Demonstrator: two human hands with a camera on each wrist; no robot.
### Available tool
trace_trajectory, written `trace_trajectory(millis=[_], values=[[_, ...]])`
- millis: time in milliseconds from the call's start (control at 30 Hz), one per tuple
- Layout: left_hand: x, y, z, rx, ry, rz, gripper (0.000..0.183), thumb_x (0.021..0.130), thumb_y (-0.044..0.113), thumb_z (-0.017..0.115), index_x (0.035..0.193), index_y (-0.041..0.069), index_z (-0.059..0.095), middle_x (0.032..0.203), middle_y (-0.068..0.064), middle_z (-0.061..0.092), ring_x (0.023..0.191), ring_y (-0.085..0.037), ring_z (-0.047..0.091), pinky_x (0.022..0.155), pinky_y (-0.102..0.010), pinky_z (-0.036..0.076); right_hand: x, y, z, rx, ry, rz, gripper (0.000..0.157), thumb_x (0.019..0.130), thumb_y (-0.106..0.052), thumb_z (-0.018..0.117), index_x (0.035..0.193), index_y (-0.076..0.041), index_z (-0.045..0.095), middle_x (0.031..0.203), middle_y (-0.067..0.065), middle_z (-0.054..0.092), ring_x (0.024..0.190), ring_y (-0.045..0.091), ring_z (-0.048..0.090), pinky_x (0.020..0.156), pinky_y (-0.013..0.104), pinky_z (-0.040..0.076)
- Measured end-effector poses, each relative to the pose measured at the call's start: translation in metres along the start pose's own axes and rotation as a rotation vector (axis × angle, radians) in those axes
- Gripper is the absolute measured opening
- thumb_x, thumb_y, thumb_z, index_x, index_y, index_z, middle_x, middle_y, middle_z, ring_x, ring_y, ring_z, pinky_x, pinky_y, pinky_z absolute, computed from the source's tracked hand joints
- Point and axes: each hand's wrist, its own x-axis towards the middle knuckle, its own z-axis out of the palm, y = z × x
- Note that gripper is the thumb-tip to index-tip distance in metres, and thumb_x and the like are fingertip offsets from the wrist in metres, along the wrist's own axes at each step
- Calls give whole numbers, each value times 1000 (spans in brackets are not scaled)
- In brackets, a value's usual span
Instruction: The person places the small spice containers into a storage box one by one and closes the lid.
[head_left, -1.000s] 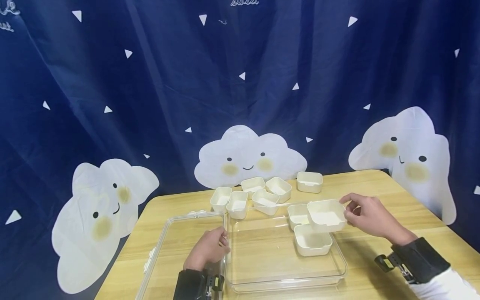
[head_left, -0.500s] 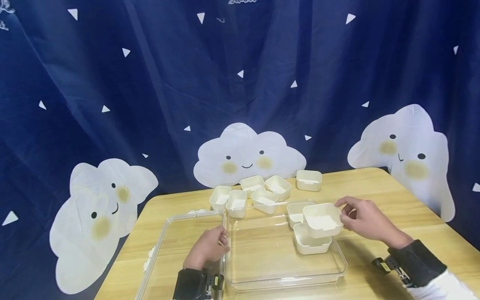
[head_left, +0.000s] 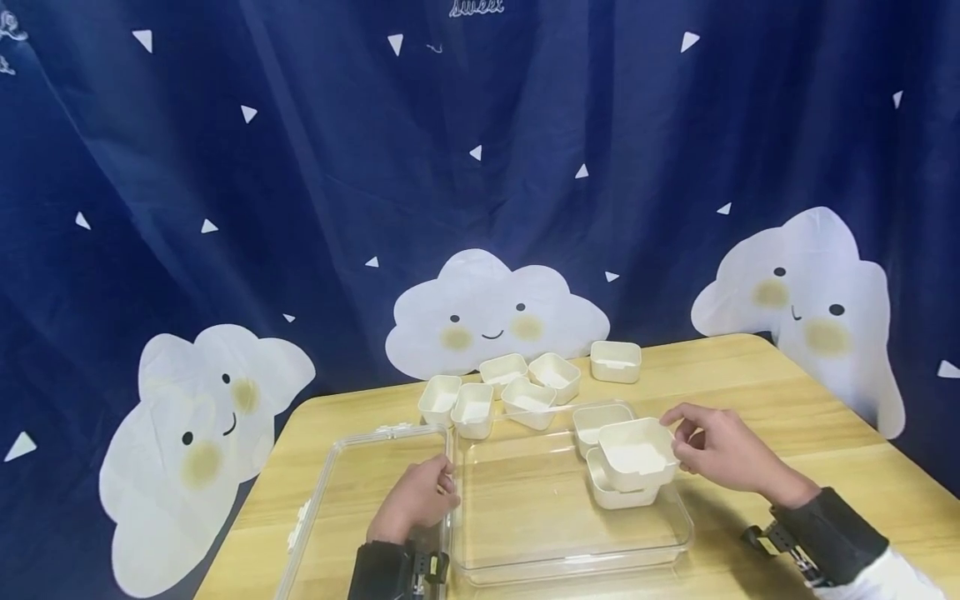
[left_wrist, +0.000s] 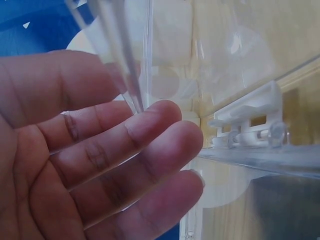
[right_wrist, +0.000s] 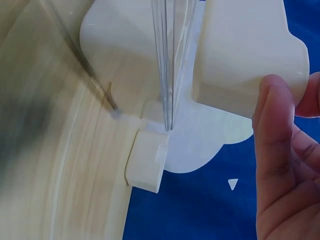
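Note:
My right hand point(head_left: 723, 446) pinches the rim of a small off-white bin point(head_left: 637, 454) between thumb and fingers. The bin is tilted and overlaps two similar bins in the right part of a clear plastic box: a rear bin point(head_left: 600, 418) and a front bin point(head_left: 622, 498). In the right wrist view my thumb point(right_wrist: 272, 105) presses the held bin's outer wall. My left hand point(head_left: 416, 498) is at the left side of the clear box point(head_left: 573, 560), beside its flat clear lid point(head_left: 322, 492). In the left wrist view a clear edge point(left_wrist: 132, 90) runs between my thumb and fingers.
Several off-white bins stand behind the box, including a left bin point(head_left: 440, 398) and a lone bin point(head_left: 616, 362) near the table's back edge. White latches point(head_left: 298, 527) sit on the lid. A dark blue curtain point(head_left: 480, 192) with cloud faces hangs behind the wooden table point(head_left: 765, 392).
My right hand has moved left and toward me with the bin, which now covers more of the front bin. The left hand keeps its place on the clear edge.

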Motion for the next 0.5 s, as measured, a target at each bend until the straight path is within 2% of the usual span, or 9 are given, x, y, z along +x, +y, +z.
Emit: trace_trajectory(millis=[500], values=[[2,-2,0,11,1,1,36,81,3,69,114,-6,57,89,-4,63,79,-20,59,67,-37,50,-9,-15,2,-25,3,-22,26,77,10,58,99,-2,63,69,-9,57,51,0,58,43,25,47]])
